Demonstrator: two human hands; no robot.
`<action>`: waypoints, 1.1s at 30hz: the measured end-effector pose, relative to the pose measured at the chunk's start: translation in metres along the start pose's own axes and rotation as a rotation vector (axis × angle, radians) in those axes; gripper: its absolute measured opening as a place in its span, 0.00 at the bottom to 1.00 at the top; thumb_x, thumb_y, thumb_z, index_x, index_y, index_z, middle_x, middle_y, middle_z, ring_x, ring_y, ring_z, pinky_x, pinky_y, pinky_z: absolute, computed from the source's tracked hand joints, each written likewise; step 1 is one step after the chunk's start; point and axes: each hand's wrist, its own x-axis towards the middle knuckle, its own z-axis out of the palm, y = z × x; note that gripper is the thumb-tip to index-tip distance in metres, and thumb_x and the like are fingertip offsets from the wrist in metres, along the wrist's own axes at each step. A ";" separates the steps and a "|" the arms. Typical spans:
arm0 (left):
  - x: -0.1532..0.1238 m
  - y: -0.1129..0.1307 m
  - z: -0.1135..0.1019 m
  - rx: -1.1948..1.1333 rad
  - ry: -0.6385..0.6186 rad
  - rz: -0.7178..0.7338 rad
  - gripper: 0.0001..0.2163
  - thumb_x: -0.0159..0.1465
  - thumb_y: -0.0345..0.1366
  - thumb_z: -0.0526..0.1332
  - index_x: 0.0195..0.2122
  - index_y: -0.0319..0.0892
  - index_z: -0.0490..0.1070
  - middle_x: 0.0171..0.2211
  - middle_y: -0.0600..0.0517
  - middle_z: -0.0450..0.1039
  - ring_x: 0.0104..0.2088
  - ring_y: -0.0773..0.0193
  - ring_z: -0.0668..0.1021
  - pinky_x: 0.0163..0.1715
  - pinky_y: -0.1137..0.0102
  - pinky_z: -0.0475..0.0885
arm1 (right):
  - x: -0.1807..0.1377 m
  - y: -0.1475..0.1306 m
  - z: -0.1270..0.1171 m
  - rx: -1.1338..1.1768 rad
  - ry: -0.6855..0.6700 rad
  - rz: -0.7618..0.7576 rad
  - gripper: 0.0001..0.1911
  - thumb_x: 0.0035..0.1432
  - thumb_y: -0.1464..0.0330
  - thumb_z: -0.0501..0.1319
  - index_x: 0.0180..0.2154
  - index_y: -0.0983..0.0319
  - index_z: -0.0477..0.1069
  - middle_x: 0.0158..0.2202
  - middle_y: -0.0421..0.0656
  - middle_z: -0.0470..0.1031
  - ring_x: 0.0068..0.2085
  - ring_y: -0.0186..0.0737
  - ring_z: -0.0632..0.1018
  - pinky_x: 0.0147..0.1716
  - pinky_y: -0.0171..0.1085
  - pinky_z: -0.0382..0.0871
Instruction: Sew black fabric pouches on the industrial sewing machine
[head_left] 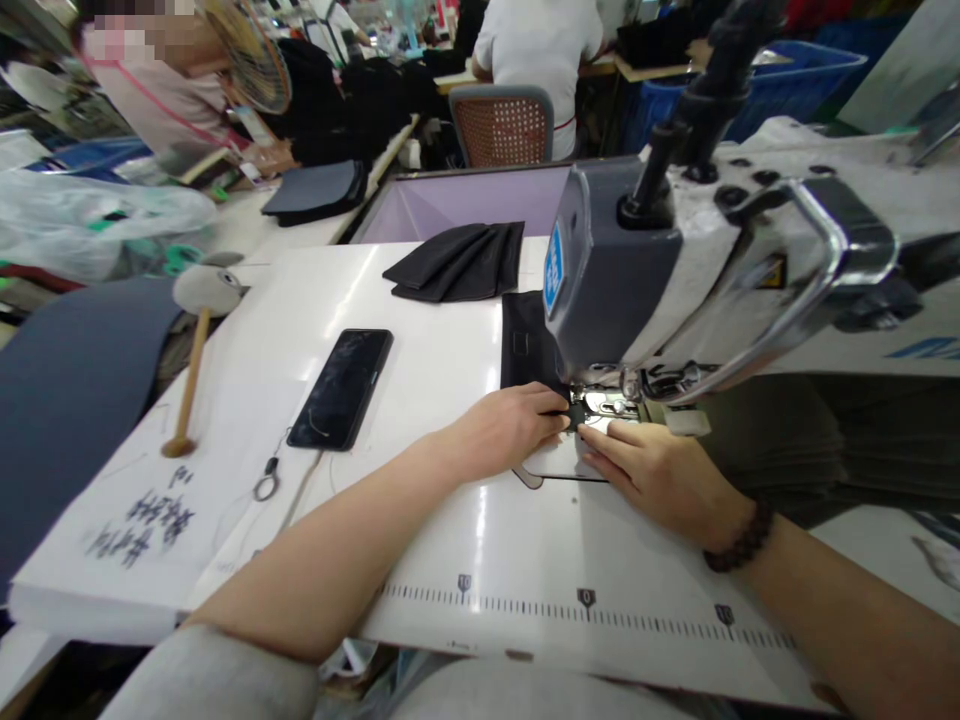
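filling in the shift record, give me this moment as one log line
left hand: on flat black fabric piece; right hand: near silver metal plate; black rectangular phone: on white tabletop

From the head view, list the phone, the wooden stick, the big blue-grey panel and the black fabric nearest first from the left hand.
1. Black fabric: right at the left hand, on its far side.
2. Phone: left of the hand.
3. Wooden stick: farther left, past the phone.
4. Blue-grey panel: at the far left edge.
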 end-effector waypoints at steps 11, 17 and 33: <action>0.006 -0.010 0.006 0.067 0.064 -0.053 0.07 0.61 0.32 0.56 0.38 0.34 0.70 0.41 0.47 0.69 0.42 0.60 0.71 0.44 0.67 0.68 | 0.004 -0.002 -0.002 -0.011 0.001 0.077 0.18 0.63 0.63 0.45 0.41 0.62 0.70 0.31 0.44 0.72 0.29 0.34 0.72 0.23 0.31 0.59; 0.006 -0.012 0.007 0.074 0.062 -0.050 0.07 0.61 0.32 0.56 0.38 0.35 0.70 0.40 0.47 0.69 0.42 0.59 0.70 0.43 0.66 0.68 | 0.004 -0.002 -0.003 -0.007 -0.015 0.074 0.16 0.63 0.64 0.47 0.41 0.63 0.70 0.30 0.43 0.71 0.29 0.35 0.72 0.23 0.31 0.59; -0.008 0.022 -0.011 0.154 -0.136 -0.071 0.10 0.63 0.36 0.55 0.34 0.35 0.72 0.33 0.47 0.69 0.37 0.61 0.71 0.40 0.68 0.67 | 0.001 0.000 0.001 -0.029 0.014 0.074 0.18 0.63 0.61 0.46 0.42 0.62 0.69 0.30 0.42 0.72 0.27 0.34 0.72 0.21 0.31 0.57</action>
